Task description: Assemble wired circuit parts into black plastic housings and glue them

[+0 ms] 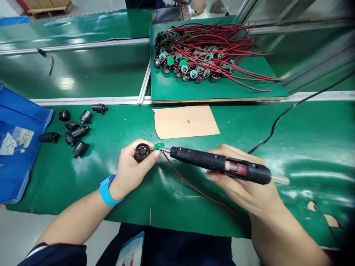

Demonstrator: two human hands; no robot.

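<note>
My left hand [130, 170] is closed round a small motor [142, 152] with copper windings and a small green circuit board [159, 146] at its end. Thin red wires [194, 188] trail from it across the green mat toward me. My right hand [244, 184] grips a black hot glue gun [222, 164], held level, with its metal nozzle tip touching the green board. A clear glue stick pokes out of the gun's rear. A blue band is on my left wrist.
Several black plastic housings [74, 131] lie at the left beside a blue bin [19, 147]. A brown card [184, 121] lies ahead. Behind it a green board [216, 88] carries a heap of motors with red wires [205, 51]. A black cable [291, 111] runs right.
</note>
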